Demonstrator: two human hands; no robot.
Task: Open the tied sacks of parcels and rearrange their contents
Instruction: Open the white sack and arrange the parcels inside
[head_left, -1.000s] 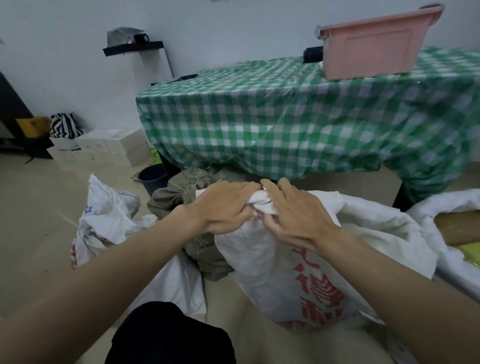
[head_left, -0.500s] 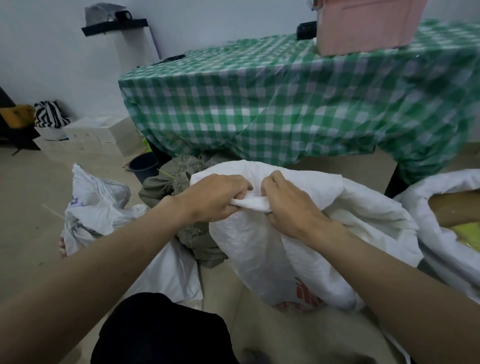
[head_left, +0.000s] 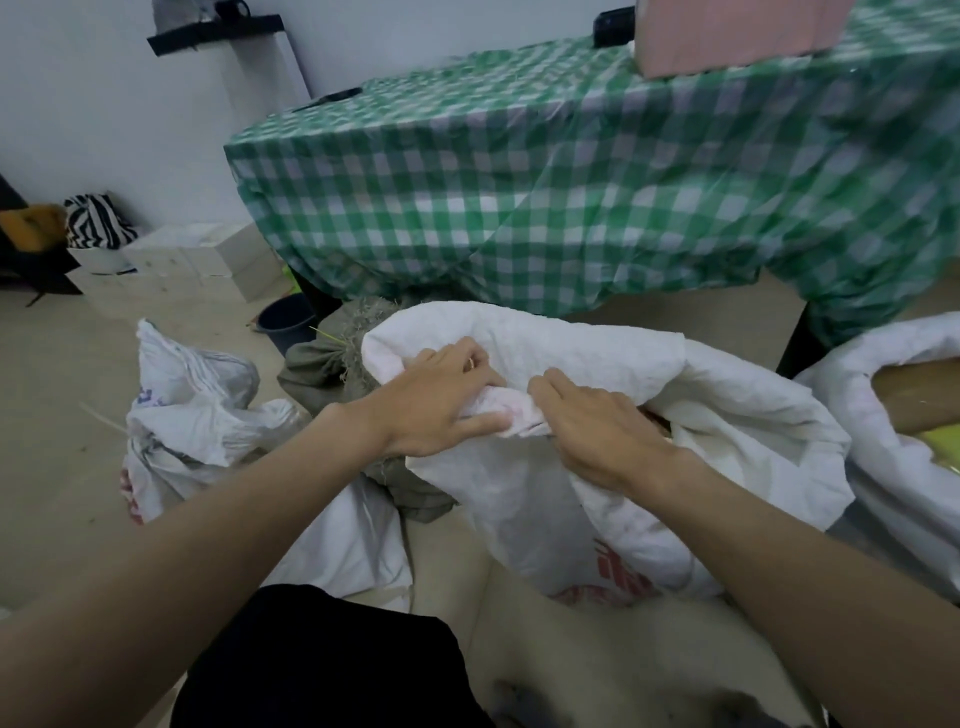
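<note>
Crumpled white sack (head_left: 597, 358) (red print)

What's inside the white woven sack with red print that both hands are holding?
Nothing can be made out. The left hand and right hand grip the bunched mouth of the white woven sack with red print, and its opaque fabric covers the contents.

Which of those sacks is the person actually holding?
The white sack with red print in the middle; both hands grip its bunched mouth. The others lie untouched.
</note>
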